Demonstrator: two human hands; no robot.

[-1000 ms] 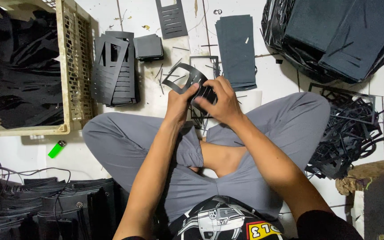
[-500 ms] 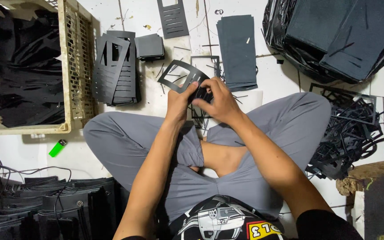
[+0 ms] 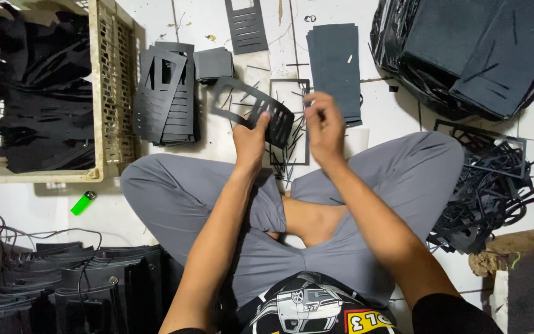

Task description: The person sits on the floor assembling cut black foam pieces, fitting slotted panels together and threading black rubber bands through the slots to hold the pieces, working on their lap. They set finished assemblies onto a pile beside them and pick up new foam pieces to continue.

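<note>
Looking straight down at someone sitting cross-legged on a white floor [image 3: 156, 235] in grey trousers. The left hand [image 3: 250, 139] is gripping a black die-cut sheet [image 3: 254, 110] full of slot cutouts, holding it up over the floor. The right hand [image 3: 324, 127] is pinching something thin just beside that sheet, can't tell what exactly. A stack of similar cut sheets [image 3: 167, 93] is sitting off to the left, next to a cream plastic crate [image 3: 114, 93] stuffed with black scraps. A pile of plain dark sheets [image 3: 336, 62] is lying just above the hands. A green lighter [image 3: 83, 203] is lying near the left knee.
</note>
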